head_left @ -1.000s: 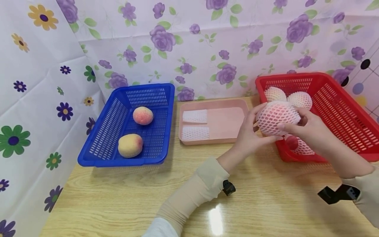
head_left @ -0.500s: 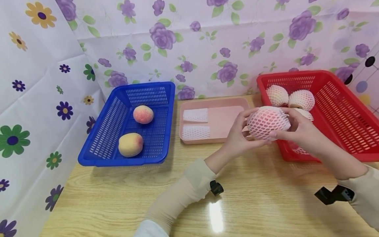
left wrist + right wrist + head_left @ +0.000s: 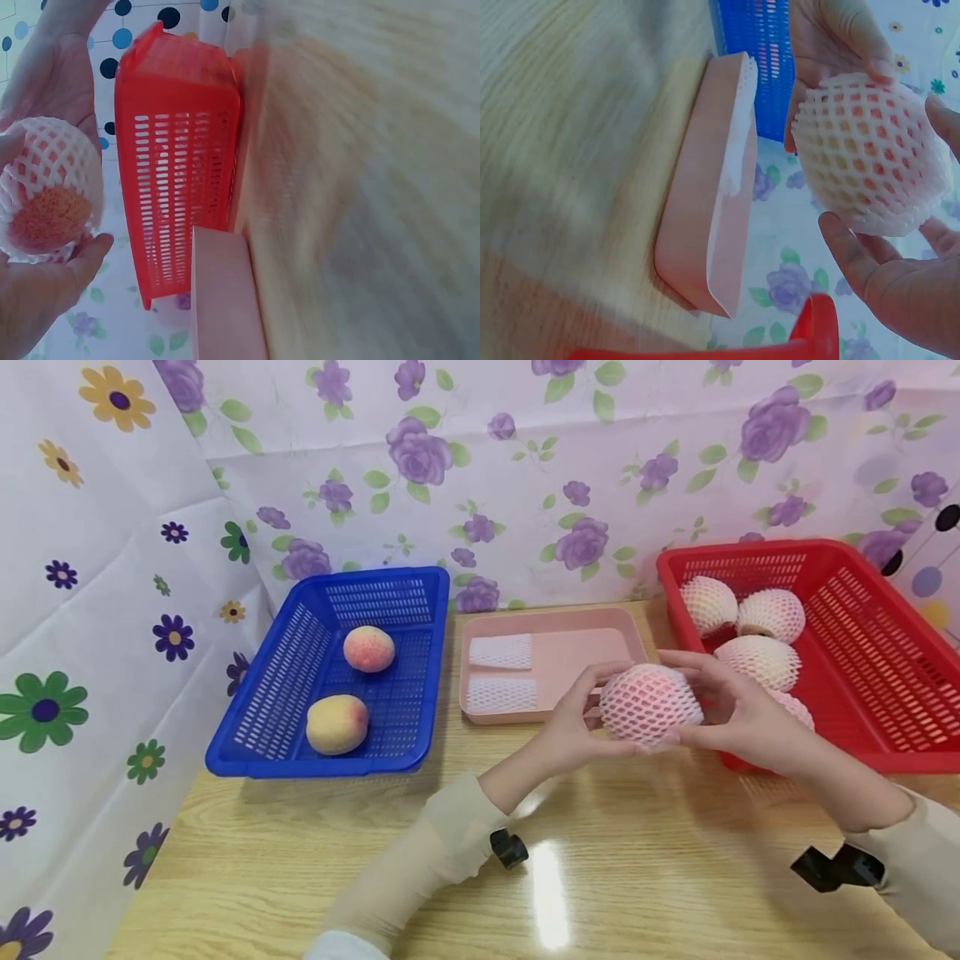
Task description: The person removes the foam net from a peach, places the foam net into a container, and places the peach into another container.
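Observation:
A peach in a white foam net sleeve point(image 3: 649, 703) is held above the table, in front of the pink tray. My left hand point(image 3: 573, 727) grips it from the left side, thumb low and fingers behind. From the other side my right hand point(image 3: 738, 718) holds it too, with the thumb on its front; the right fingers are partly hidden in the head view. One bare reddish end of the peach point(image 3: 51, 219) shows through the net's opening in the left wrist view. The right wrist view shows fingers of both hands around the net point(image 3: 870, 154).
On the right, a red basket point(image 3: 847, 693) holds several netted fruits point(image 3: 759, 662). The pink tray point(image 3: 581, 660) carries two flat foam nets point(image 3: 501, 652) on its left side. A blue basket point(image 3: 405, 693) at left contains two bare peaches point(image 3: 337, 725). Flowered sheets hang behind.
Both hands have carried the netted peach left and down, away from over the red basket's near left corner to the table in front of the tray. The netted fruits in the basket are now less hidden.

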### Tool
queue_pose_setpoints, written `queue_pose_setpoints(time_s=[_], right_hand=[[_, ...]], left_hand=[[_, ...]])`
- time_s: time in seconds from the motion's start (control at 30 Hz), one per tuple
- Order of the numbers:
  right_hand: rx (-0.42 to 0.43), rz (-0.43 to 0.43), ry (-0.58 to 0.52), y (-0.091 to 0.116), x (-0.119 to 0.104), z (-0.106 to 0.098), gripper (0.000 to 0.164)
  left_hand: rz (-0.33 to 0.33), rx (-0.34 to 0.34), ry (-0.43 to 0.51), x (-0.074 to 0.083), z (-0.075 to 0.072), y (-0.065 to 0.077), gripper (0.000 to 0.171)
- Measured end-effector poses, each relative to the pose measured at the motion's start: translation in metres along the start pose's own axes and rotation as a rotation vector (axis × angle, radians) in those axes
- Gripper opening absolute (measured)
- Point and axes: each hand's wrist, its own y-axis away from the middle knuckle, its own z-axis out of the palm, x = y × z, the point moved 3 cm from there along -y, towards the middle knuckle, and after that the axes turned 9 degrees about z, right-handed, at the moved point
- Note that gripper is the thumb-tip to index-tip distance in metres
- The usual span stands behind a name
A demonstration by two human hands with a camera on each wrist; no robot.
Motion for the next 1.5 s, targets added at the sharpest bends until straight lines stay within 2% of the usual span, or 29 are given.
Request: queue_pose_setpoints(time_s=[0.07,0.23,0.4,0.63,0.73,0.97,1.2,1.5], right_hand=[[-0.019,-0.01,0.016,0.001,0.0,0.004,0.078],[-0.053,-0.004,0.032,0.006,0.003,0.016,0.075],[-0.059,-0.065,0.02,0.008,0.005,0.029,0.074],[-0.032,-0.155,0.062,0.009,0.012,0.05,0.075],[-0.033,-0.164,0.069,0.008,0.017,0.059,0.078],[-0.054,-0.117,0.059,0.009,0.027,0.081,0.078],[-0.078,-0.04,0.03,0.009,0.036,0.097,0.079],[-0.181,0.111,-0.106,0.012,0.047,0.113,0.078]], left_hand=[[-0.043,-0.004,0.012,0.0,-0.003,0.006,0.087],[-0.104,-0.026,0.028,0.0,-0.008,0.019,0.087],[-0.171,-0.049,0.028,0.0,-0.015,0.031,0.085],[-0.274,-0.061,0.02,-0.004,-0.025,0.049,0.083],[-0.3,-0.078,-0.007,-0.005,-0.029,0.055,0.081],[-0.343,-0.137,-0.085,-0.005,-0.035,0.068,0.075],[-0.395,-0.192,-0.148,-0.01,-0.037,0.077,0.077],[-0.421,-0.281,-0.112,-0.021,-0.037,0.086,0.074]])
